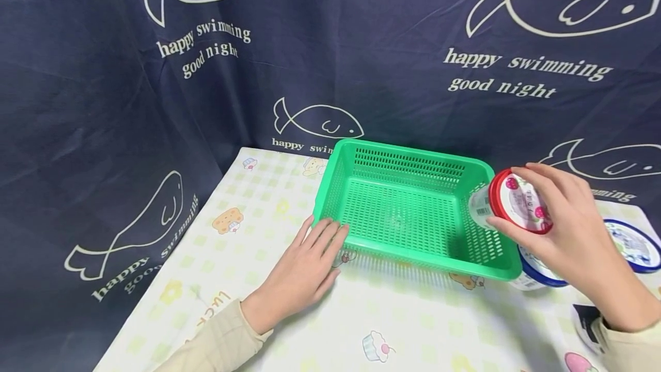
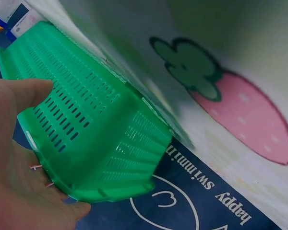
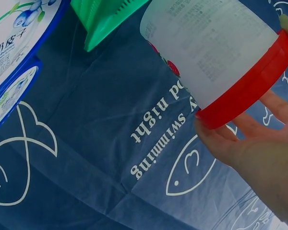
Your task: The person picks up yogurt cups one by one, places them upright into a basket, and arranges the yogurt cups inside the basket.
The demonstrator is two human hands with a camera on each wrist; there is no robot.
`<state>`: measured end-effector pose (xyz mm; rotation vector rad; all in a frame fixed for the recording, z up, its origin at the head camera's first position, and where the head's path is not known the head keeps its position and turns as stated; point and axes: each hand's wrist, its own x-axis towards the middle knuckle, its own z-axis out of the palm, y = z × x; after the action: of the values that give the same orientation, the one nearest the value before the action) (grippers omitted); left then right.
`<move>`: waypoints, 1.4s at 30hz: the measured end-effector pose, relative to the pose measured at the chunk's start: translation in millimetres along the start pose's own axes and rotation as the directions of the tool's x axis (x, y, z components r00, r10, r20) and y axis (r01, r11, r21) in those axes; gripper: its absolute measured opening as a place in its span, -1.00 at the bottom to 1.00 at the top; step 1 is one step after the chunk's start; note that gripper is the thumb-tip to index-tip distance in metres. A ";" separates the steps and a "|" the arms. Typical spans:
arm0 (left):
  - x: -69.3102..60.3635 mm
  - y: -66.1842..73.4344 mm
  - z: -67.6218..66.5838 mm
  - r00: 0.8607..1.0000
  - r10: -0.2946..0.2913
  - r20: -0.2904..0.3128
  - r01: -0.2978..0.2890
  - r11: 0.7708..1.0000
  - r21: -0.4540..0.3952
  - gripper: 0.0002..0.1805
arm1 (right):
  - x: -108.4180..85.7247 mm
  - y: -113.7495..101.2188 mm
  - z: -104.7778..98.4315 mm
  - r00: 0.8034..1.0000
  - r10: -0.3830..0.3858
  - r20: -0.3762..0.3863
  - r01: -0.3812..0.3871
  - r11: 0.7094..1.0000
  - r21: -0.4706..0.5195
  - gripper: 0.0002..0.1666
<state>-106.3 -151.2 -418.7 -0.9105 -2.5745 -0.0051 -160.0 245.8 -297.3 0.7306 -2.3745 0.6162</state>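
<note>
At far left we saw dark blue fabric [image 1: 119, 131], softly creased, hanging behind the table and printed with white fish outlines and the words "happy swimming good night". Beside it spread a smooth, pale tablecloth [image 1: 279, 191], checked in faint green and dotted with cartoon pictures.

Our left hand [image 1: 296, 271], in a cream sleeve [image 1: 222, 340], lay with its fingers extended across the basket's near-left rim, relaxed rather than clenched. The green plastic basket [image 1: 413, 254] was a rounded rectangle with sloping walls, a smooth lip and rows of slots pierced through its sides and floor.

At its right end we held a round, cloudy plastic tub [image 1: 508, 202], tilted, its base towards the basket; we could not tell whether they touched. Our right hand [image 1: 573, 228] grasped the tub by its ridged-looking red lid [image 1: 497, 200], whose white top showed berries.

Farther right, partly behind that hand, stood two blue-rimmed tubs [image 1: 632, 245], round and pale-topped.
</note>
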 end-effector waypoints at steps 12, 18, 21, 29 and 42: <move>0.0 0.4 -0.3 1.000 -0.004 0.008 0.004 1.000 -0.019 -0.09 | 13.9 9.6 9.2 0.999 0.020 0.038 -0.019 1.000 -0.016 -0.31; 0.2 0.5 -0.5 1.000 -0.002 0.021 0.002 1.000 -0.005 -0.09 | 16.5 17.2 14.9 0.998 0.040 0.057 -0.039 0.999 -0.024 -0.38; 0.4 0.0 -0.3 1.000 -0.003 0.014 0.003 1.000 -0.008 -0.09 | 19.5 20.6 18.3 0.997 0.032 0.065 -0.031 0.999 -0.024 -0.40; 0.2 -0.3 -0.7 1.000 -0.004 0.012 0.004 1.000 -0.006 -0.10 | 25.6 28.0 27.6 0.995 0.032 0.092 -0.031 0.999 -0.004 -0.41; 1.2 0.4 -1.3 1.000 -0.005 0.020 0.006 1.000 -0.003 -0.18 | 39.5 35.6 45.8 0.982 0.007 0.187 -0.007 1.000 0.002 -0.42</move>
<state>-106.5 -150.4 -417.1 -0.9091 -2.5965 -0.0012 -226.7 232.4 -314.7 0.8135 -2.5492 0.5760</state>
